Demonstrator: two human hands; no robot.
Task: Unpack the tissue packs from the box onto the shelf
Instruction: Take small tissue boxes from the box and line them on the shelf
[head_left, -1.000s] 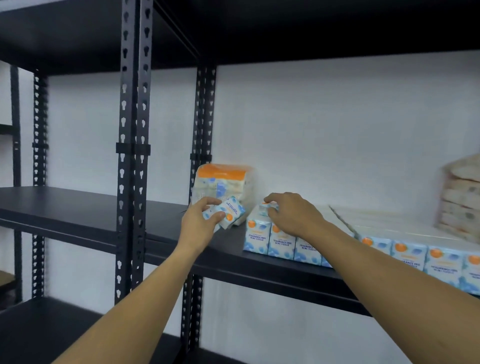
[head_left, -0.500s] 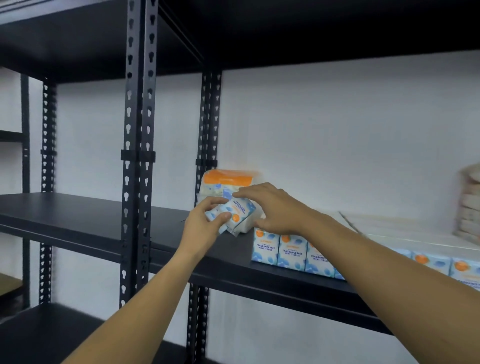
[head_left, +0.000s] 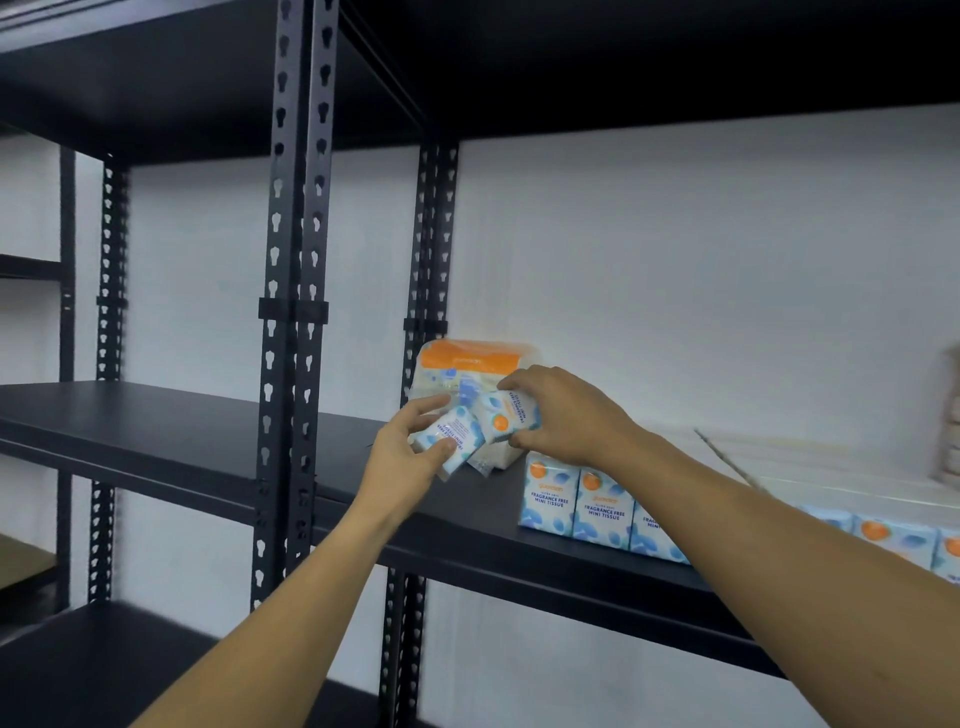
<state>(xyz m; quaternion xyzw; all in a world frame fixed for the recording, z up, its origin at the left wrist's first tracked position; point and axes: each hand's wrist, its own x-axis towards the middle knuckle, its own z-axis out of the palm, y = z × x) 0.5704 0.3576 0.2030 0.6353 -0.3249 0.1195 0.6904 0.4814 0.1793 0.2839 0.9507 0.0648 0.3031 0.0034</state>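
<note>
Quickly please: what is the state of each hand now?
Left hand: grips a mini tissue pack.
Right hand: grips another mini tissue pack.

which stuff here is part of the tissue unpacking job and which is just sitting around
Part of the job:
- mini pack held by the left hand
- second mini pack held by the right hand
- row of mini tissue packs standing on the shelf

Just sitting around:
- orange-topped wrapped bundle behind the hands
- pale stack at the far right, too blurred to identify

Plain white wall (head_left: 675, 286); black metal racks (head_left: 296, 260) w/ perforated uprights, dim light
</note>
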